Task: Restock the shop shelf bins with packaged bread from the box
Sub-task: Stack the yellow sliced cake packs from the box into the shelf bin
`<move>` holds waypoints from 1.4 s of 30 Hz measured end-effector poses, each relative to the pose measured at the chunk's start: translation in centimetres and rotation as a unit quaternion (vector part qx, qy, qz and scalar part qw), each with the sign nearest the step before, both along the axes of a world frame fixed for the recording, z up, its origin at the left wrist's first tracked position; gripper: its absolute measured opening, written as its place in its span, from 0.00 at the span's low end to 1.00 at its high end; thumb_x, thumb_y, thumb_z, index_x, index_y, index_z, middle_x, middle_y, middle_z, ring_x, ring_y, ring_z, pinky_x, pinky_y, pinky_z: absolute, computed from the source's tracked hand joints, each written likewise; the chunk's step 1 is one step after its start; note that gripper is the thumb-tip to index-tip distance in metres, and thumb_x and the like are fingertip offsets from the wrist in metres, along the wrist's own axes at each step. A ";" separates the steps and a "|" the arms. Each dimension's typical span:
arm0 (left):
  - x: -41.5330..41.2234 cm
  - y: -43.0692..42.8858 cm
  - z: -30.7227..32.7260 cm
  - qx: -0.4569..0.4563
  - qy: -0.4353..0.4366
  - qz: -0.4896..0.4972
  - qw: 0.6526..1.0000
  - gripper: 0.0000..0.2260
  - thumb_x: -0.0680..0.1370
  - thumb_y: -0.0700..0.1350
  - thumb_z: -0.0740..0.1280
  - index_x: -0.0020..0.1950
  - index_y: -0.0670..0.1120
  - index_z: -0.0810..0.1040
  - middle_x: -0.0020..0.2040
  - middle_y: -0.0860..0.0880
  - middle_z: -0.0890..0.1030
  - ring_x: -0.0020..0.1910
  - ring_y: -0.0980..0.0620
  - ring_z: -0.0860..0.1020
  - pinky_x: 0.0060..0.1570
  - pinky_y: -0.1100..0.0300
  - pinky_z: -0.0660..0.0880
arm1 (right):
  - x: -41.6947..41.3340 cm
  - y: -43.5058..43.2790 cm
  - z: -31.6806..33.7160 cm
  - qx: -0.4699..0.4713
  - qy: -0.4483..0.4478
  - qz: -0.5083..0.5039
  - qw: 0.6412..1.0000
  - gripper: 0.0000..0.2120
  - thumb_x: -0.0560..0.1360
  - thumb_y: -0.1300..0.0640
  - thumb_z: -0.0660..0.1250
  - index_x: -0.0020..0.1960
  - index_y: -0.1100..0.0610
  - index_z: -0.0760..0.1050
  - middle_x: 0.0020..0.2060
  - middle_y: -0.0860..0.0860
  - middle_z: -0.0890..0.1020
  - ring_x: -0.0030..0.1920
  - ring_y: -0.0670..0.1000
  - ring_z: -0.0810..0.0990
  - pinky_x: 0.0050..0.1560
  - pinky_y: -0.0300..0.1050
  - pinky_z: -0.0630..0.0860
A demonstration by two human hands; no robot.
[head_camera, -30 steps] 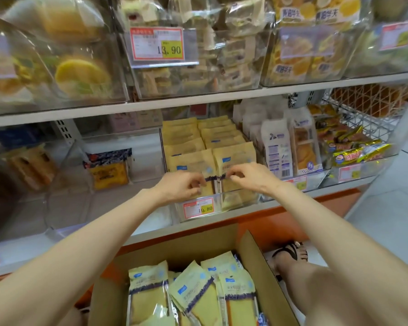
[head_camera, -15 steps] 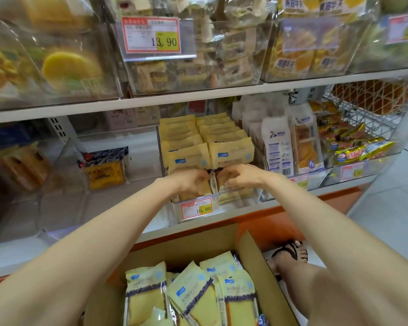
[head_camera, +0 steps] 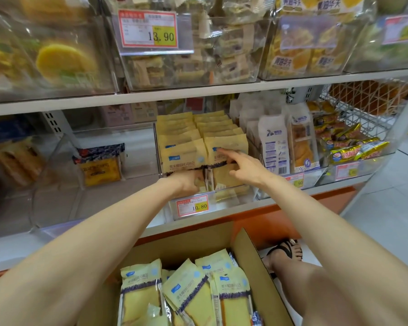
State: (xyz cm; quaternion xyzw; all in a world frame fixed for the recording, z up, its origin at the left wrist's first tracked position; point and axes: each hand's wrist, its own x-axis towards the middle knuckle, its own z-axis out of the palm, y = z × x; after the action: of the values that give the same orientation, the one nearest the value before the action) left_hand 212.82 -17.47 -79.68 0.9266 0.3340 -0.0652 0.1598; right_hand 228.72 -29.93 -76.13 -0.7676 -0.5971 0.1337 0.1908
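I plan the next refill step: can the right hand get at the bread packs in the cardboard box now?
Probably yes. The right hand seems to hold nothing, its straight fingers only touching a shelf pack; the cardboard box stands open below it, its bread packs uncovered.

1. Definitely a shop: printed price tags (head_camera: 149,29) clipped to the fronts of clear bins (head_camera: 222,74).
2. White shelves (head_camera: 198,91) stacked in tiers, crammed with bread packets (head_camera: 181,154) in neat rows.
3. A cardboard box (head_camera: 252,267) of the same packets sits open below the shelf.
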 end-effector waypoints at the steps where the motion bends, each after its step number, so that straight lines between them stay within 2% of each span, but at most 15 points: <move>1: -0.1 0.0 0.0 -0.003 0.002 0.002 1.000 0.20 0.75 0.43 0.65 0.67 0.49 0.71 0.62 0.45 0.75 0.58 0.45 0.74 0.53 0.58 0.72 | -0.1 0.1 -0.1 -0.003 0.001 0.001 1.000 0.32 0.76 0.61 0.61 0.75 0.43 0.57 0.70 0.51 0.67 0.67 0.51 0.69 0.64 0.43 0.65; 6: -0.6 -1.2 2.4 -0.066 0.014 -0.017 0.998 0.20 0.78 0.46 0.64 0.69 0.47 0.69 0.63 0.45 0.75 0.60 0.47 0.74 0.59 0.56 0.73 | -0.2 -0.6 -0.7 0.035 0.019 -0.010 0.999 0.28 0.75 0.61 0.62 0.73 0.46 0.65 0.68 0.52 0.71 0.67 0.51 0.70 0.64 0.44 0.66; 11: -3.3 -3.5 5.0 -0.024 -0.161 -0.033 0.986 0.14 0.77 0.45 0.66 0.62 0.46 0.75 0.57 0.49 0.80 0.56 0.53 0.78 0.57 0.57 0.74 | -1.7 -3.5 -0.8 0.173 0.062 -0.025 0.983 0.21 0.75 0.63 0.63 0.66 0.49 0.74 0.55 0.48 0.78 0.53 0.44 0.75 0.58 0.43 0.72; 13: -5.4 -5.3 5.4 -0.049 -0.231 -0.037 0.971 0.12 0.77 0.43 0.67 0.60 0.47 0.76 0.54 0.52 0.80 0.53 0.57 0.78 0.55 0.62 0.75 | -3.1 -5.0 -1.2 0.230 0.086 -0.027 0.969 0.17 0.75 0.65 0.63 0.60 0.52 0.78 0.51 0.48 0.79 0.50 0.45 0.76 0.54 0.39 0.73; 15: -7.5 -7.3 5.0 -0.070 -0.278 -0.051 0.957 0.10 0.77 0.43 0.66 0.58 0.48 0.77 0.52 0.56 0.80 0.50 0.61 0.78 0.52 0.68 0.74 | -4.8 -6.5 -2.0 0.240 0.131 -0.014 0.962 0.15 0.75 0.66 0.63 0.56 0.51 0.79 0.48 0.46 0.80 0.48 0.44 0.78 0.51 0.33 0.73; 17: -9.1 -9.1 3.6 -0.082 -0.290 -0.060 0.952 0.10 0.77 0.43 0.66 0.58 0.50 0.77 0.51 0.59 0.80 0.50 0.64 0.77 0.50 0.70 0.73 | -6.3 -7.6 -3.7 0.180 0.167 0.005 0.969 0.14 0.76 0.64 0.64 0.55 0.47 0.78 0.46 0.43 0.80 0.46 0.42 0.78 0.47 0.32 0.73; 19: -10.4 -10.4 1.3 -0.114 -0.272 -0.051 0.954 0.10 0.77 0.43 0.66 0.58 0.52 0.77 0.52 0.60 0.79 0.51 0.65 0.76 0.51 0.69 0.73 | -7.2 -8.1 -6.2 0.079 0.175 0.030 0.981 0.13 0.77 0.60 0.65 0.57 0.45 0.78 0.47 0.41 0.80 0.46 0.42 0.79 0.48 0.37 0.76; 22: -12.4 -11.3 -2.7 -0.159 -0.201 -0.035 0.966 0.13 0.77 0.44 0.67 0.60 0.53 0.75 0.54 0.59 0.78 0.53 0.64 0.76 0.54 0.70 0.72 | -7.4 -9.0 -10.7 -0.076 0.116 0.077 0.987 0.16 0.76 0.55 0.66 0.62 0.44 0.74 0.56 0.45 0.80 0.53 0.44 0.77 0.56 0.45 0.75; 25: -14.7 -11.2 -6.9 -0.183 -0.108 -0.025 0.977 0.13 0.77 0.45 0.67 0.61 0.52 0.75 0.55 0.56 0.79 0.52 0.63 0.76 0.49 0.77 0.68 | -6.9 -10.1 -14.5 -0.208 0.034 0.101 0.972 0.23 0.75 0.55 0.66 0.69 0.43 0.68 0.64 0.47 0.75 0.57 0.47 0.74 0.57 0.42 0.71; 28: -17.0 -10.8 -10.3 -0.214 -0.045 0.002 0.976 0.12 0.77 0.46 0.67 0.60 0.54 0.74 0.54 0.56 0.78 0.53 0.60 0.76 0.49 0.73 0.69 | -6.4 -11.0 -17.2 -0.297 -0.006 0.105 0.949 0.31 0.74 0.55 0.66 0.74 0.41 0.59 0.72 0.49 0.66 0.69 0.53 0.67 0.66 0.47 0.67; 31: -19.3 -10.6 -12.5 -0.247 -0.029 0.037 0.968 0.11 0.76 0.46 0.68 0.55 0.56 0.72 0.53 0.56 0.78 0.54 0.59 0.77 0.49 0.74 0.70 | -6.5 -11.1 -18.6 -0.331 -0.014 0.112 0.937 0.36 0.74 0.57 0.67 0.75 0.41 0.53 0.75 0.50 0.60 0.74 0.56 0.59 0.72 0.53 0.59; 34: -21.4 -10.9 -13.7 -0.269 -0.020 0.060 0.961 0.10 0.74 0.46 0.70 0.51 0.56 0.73 0.52 0.55 0.78 0.52 0.60 0.77 0.48 0.71 0.72 | -6.8 -10.5 -19.4 -0.337 -0.005 0.118 0.934 0.38 0.73 0.61 0.67 0.75 0.43 0.52 0.75 0.51 0.60 0.73 0.56 0.59 0.71 0.54 0.61; 37: -23.1 -11.5 -14.4 -0.296 0.005 0.040 0.954 0.13 0.73 0.45 0.72 0.51 0.53 0.71 0.53 0.55 0.75 0.50 0.59 0.75 0.48 0.69 0.73 | -6.9 -9.9 -20.4 -0.347 -0.002 0.108 0.932 0.30 0.72 0.63 0.65 0.69 0.48 0.58 0.67 0.54 0.69 0.64 0.55 0.66 0.60 0.51 0.68; 39: -23.8 -11.8 -14.7 -0.297 -0.001 0.048 0.954 0.14 0.72 0.43 0.72 0.50 0.53 0.70 0.54 0.54 0.75 0.49 0.57 0.75 0.48 0.64 0.75 | -7.0 -9.6 -21.1 -0.352 -0.005 0.101 0.931 0.23 0.72 0.64 0.63 0.62 0.51 0.60 0.61 0.55 0.72 0.57 0.53 0.67 0.53 0.49 0.68; 42: -24.6 -11.8 -15.0 -0.268 -0.005 0.055 0.962 0.15 0.70 0.42 0.71 0.47 0.57 0.69 0.55 0.54 0.73 0.50 0.54 0.74 0.50 0.59 0.75 | -7.2 -9.3 -21.8 -0.358 0.001 0.092 0.929 0.20 0.72 0.65 0.59 0.61 0.52 0.60 0.61 0.56 0.72 0.57 0.54 0.67 0.54 0.50 0.68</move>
State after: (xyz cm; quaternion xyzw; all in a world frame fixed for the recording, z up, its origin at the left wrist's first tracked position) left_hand 188.23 -29.31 -94.69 0.8304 0.3540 -0.1384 0.4075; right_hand 221.51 -39.22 -97.96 -0.7267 -0.5771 0.3565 -0.1087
